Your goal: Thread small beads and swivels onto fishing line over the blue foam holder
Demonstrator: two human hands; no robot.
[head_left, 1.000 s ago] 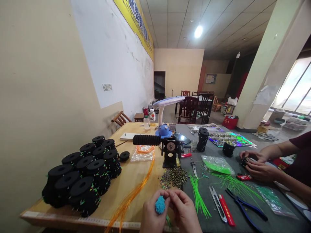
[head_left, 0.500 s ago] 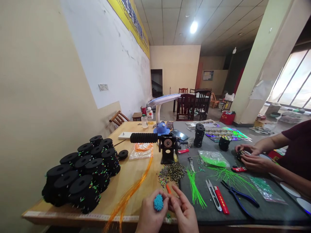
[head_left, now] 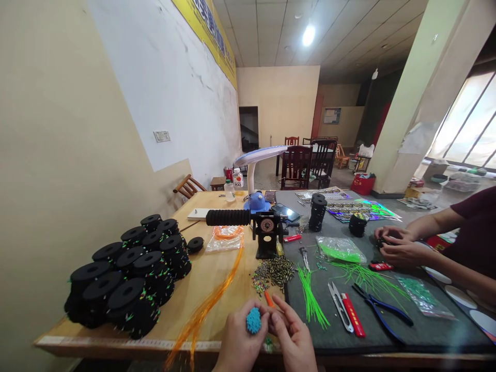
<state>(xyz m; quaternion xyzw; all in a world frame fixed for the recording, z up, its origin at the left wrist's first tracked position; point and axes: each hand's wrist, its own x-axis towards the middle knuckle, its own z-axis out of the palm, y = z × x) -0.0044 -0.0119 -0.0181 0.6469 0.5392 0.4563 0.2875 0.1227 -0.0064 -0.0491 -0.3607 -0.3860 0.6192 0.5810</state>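
Note:
At the table's front edge, my left hand [head_left: 241,336] is closed around a bundle of thin blue strands or tubes [head_left: 253,321], its cut ends facing up. My right hand [head_left: 291,336] meets it, thumb and fingers pinched together at the left fingertips; what they hold is too small to make out. An orange pointed piece [head_left: 269,298] sticks out just beyond the fingers. Past it lies a pile of small dark and gold beads [head_left: 279,272], with tiny colourful bits [head_left: 260,285] at its near side. A black winding device [head_left: 267,235] with a ribbed black roll [head_left: 228,217] stands behind.
Black foam spools [head_left: 127,294] are stacked at left beside orange strands [head_left: 215,297]. On the grey mat are green strands [head_left: 311,302], thread snips [head_left: 341,308], a red box cutter [head_left: 353,315] and pliers [head_left: 383,312]. A co-worker's hands [head_left: 399,245] work at right.
The view has shifted slightly. Both my hands stay together in nearly the same pose, with the blue bundle still in the left.

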